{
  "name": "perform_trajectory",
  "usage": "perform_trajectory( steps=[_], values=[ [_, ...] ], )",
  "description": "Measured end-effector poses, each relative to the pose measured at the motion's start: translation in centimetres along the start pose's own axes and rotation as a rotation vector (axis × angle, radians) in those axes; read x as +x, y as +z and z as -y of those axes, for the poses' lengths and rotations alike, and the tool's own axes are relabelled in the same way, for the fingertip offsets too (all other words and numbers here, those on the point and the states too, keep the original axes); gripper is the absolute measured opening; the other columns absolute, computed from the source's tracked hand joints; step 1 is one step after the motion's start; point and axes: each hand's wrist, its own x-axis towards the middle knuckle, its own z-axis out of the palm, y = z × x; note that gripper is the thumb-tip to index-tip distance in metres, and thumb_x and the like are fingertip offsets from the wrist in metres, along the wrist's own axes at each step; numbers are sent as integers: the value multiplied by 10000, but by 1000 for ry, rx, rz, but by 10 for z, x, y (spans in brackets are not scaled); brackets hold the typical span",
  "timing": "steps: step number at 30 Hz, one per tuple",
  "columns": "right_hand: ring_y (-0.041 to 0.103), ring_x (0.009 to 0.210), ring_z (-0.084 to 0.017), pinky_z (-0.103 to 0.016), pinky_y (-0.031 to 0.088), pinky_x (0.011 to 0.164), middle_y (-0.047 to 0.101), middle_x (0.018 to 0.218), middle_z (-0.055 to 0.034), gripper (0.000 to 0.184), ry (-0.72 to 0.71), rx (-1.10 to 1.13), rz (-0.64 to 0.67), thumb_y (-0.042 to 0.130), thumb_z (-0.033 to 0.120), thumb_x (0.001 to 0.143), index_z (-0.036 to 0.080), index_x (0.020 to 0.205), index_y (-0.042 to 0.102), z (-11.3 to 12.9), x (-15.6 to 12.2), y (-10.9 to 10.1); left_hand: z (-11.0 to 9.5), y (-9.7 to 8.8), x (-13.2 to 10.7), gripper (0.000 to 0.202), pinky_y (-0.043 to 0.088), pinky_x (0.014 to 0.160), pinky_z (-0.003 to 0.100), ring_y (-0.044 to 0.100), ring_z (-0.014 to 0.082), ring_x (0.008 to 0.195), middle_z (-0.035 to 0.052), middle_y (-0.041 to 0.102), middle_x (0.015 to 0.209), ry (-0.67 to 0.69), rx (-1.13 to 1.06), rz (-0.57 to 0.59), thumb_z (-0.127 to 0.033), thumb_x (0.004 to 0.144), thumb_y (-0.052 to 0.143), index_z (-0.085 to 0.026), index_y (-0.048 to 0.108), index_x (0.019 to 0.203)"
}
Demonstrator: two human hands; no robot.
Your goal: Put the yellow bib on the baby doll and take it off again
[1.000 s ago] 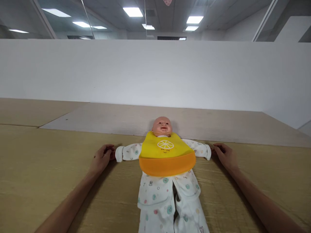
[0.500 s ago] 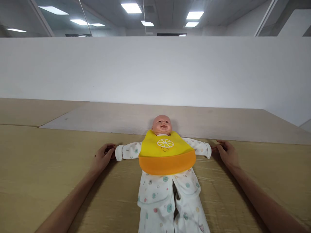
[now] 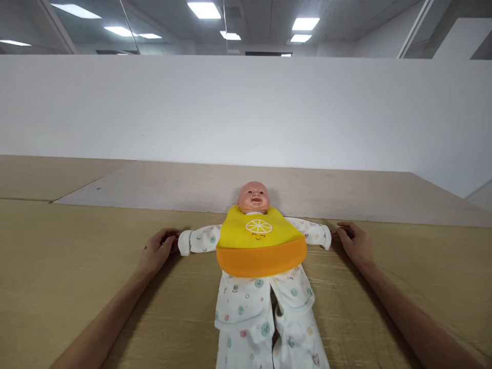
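Observation:
A baby doll (image 3: pixel 252 195) lies on its back on a tan cloth-covered surface (image 3: pixel 61 266), arms spread wide. It wears a white spotted sleepsuit (image 3: pixel 249 302) and a yellow and orange bib (image 3: pixel 260 246) with a lemon print. My left hand (image 3: pixel 156 251) is curled around the end of the doll's near sleeve (image 3: pixel 192 240) on the left. My right hand (image 3: pixel 353 241) is curled at the sleeve cuff (image 3: pixel 322 236) on the right. Both hands rest on the cloth with fingers closed at the doll's hidden hands.
A bare wooden board (image 3: pixel 172 187) lies behind the doll's head. A tall white partition wall (image 3: pixel 246 113) runs across the back. Ceiling lights (image 3: pixel 203 9) and glass panels show above it.
The view has drifted slightly, so the doll sits a little further left in frame. Both hands stay at the doll's sleeve ends.

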Motion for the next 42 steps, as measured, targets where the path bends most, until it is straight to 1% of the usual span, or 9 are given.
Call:
perform_trajectory(
  steps=[4,11,14,19,23,27,32,38,42],
  values=[
    [674,798,-272,-411,518,789,702,813,-100,258,2,-20,-1,473,398,732,215,884,575,2,0,0,5,1,2,291,545,673,320,647,223,743,37,698,823,3,-35,26,-348,702,462,-221,638,896],
    [673,779,-266,-403,517,775,700,791,-87,256,-5,-19,13,482,406,736,218,880,581,-7,3,2,2,0,1,310,536,666,318,651,230,753,35,715,830,33,47,28,-332,688,454,-223,660,894],
    [671,775,-268,-404,514,767,698,792,-88,254,-5,-22,18,482,407,738,219,874,584,-8,3,2,-1,0,0,316,533,696,320,654,240,811,39,721,872,42,63,30,-336,696,443,-225,658,899],
    [668,750,-268,-405,511,757,696,758,-82,230,11,7,19,488,391,720,221,843,583,-2,2,1,-12,-2,-5,325,515,757,333,654,241,828,33,720,888,65,149,24,-399,740,435,-225,659,900],
    [664,727,-255,-393,514,739,690,737,-77,227,19,27,8,499,377,698,214,830,585,0,2,2,-17,-2,-7,341,506,795,338,653,245,873,40,722,929,88,165,33,-420,758,429,-219,656,914],
    [665,716,-247,-387,515,732,689,727,-76,219,36,52,16,505,364,692,210,827,582,0,3,3,-18,-3,-7,331,504,820,350,652,253,891,49,721,942,89,173,42,-414,765,429,-217,652,910],
    [671,740,-249,-393,511,757,694,733,-77,219,57,34,35,503,349,696,205,838,587,2,2,2,-20,-4,-9,323,512,805,333,661,245,874,30,730,923,115,185,35,-412,769,433,-230,666,897],
    [667,716,-241,-387,513,740,694,719,-67,223,40,18,37,501,340,693,201,838,598,0,3,2,-20,-3,-9,325,505,819,341,658,244,889,33,728,945,96,196,37,-396,768,430,-225,667,910],
    [659,715,-244,-399,513,743,696,720,-70,223,11,25,47,504,354,689,207,823,605,-3,4,3,-19,-3,-9,319,500,838,344,653,250,912,39,729,949,113,189,36,-396,771,429,-227,667,899]
  ],
)
